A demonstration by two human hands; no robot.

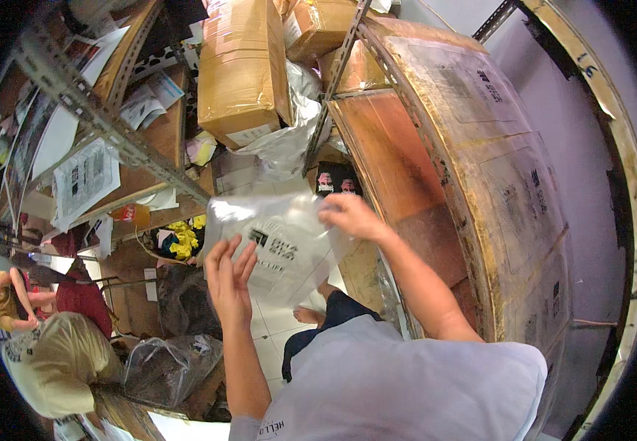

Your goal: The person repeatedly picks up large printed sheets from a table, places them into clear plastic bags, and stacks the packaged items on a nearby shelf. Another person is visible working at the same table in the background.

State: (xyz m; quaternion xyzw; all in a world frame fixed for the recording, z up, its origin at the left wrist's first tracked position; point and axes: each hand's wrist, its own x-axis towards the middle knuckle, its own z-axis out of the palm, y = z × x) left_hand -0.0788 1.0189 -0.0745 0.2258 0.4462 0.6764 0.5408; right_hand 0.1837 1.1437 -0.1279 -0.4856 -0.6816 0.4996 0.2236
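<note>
Perforated metal shelving (105, 125) is flanking a white-tiled floor (285, 323). Between the person's two hands, above that floor, a clear plastic bag (296, 253) with dark print is hanging. The right hand (351, 215) is curling closed, pinching the bag near its upper right corner; the left hand (230, 275) is resting extended fingers on its left part, though I cannot tell whether the thumb is gripping behind. The glossy, creasing film is suggesting something light, limp and slippery, likely to slide under flat fingers; its corners or doubled edges are probably offering the surest hold. Nearby, yellow cloth (185, 239) is bunching softly. Farther out, a boxy brown carton (239, 70) is wearing shiny tape, and cloudy plastic sheeting (506, 184) is covering the right-hand shelf.
</note>
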